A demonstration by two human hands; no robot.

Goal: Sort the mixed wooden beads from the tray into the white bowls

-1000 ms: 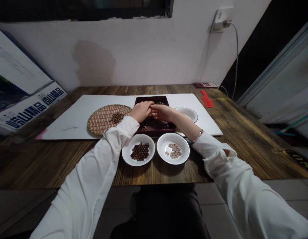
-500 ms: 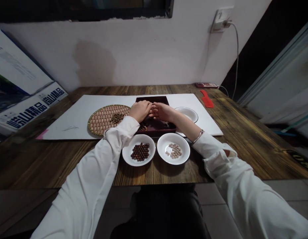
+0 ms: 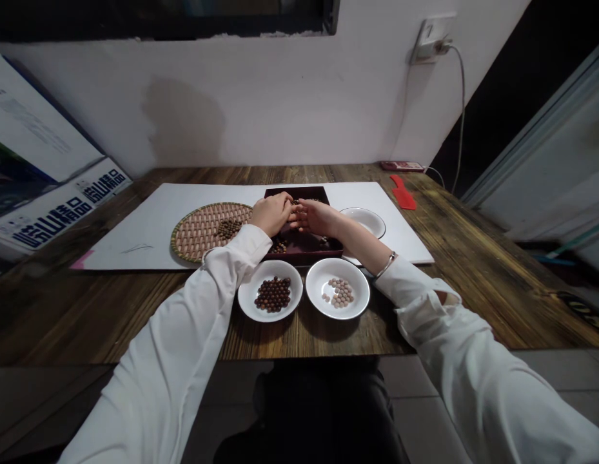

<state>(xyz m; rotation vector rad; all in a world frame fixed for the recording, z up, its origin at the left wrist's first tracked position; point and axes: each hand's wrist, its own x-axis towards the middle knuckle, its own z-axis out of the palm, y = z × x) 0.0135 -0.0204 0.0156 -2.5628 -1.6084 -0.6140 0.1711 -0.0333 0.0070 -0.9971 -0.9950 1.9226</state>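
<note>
Small round beads [image 3: 280,246] scattered over the floor of a dark maroon square tray [image 3: 303,256], directly beneath both hands. Left hand [image 3: 271,214] curled low over the tray, right hand [image 3: 316,218] narrowly cupped beside it, fingertips almost meeting; any bead between them hidden, a grip impossible to tell. Just left of the tray, a round woven mat [image 3: 197,241] with a small heap of dark beads [image 3: 227,229]. In front, two white bowls: dark-brown beads [image 3: 273,294] in the left bowl [image 3: 247,303], pale beige beads [image 3: 340,292] in the right bowl [image 3: 361,299].
</note>
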